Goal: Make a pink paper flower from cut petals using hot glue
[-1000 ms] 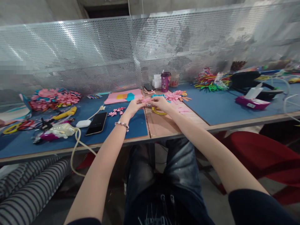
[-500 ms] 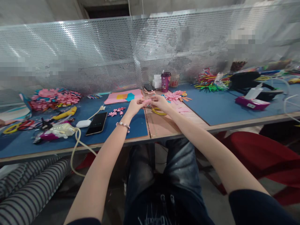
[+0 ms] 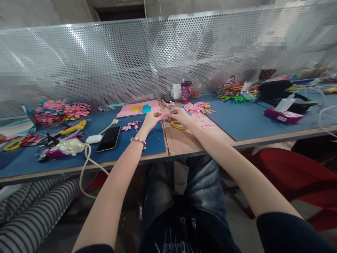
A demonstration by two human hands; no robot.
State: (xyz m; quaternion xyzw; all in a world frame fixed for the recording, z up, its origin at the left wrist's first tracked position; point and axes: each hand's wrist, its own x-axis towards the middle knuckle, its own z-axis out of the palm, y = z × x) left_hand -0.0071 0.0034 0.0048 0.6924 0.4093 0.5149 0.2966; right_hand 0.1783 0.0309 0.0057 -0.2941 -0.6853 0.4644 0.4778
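Left hand (image 3: 149,120) and right hand (image 3: 179,115) meet over the table seam, fingertips pinched shut on a small pink paper strip (image 3: 163,115): thin, flat, matte. It sits above the bare wood board (image 3: 184,138), beside the blue felt mat (image 3: 147,142). Yellow scissors (image 3: 177,125) are half hidden under the right hand. The strip's shape is too small to resolve. A glossy black phone (image 3: 108,138) lies left.
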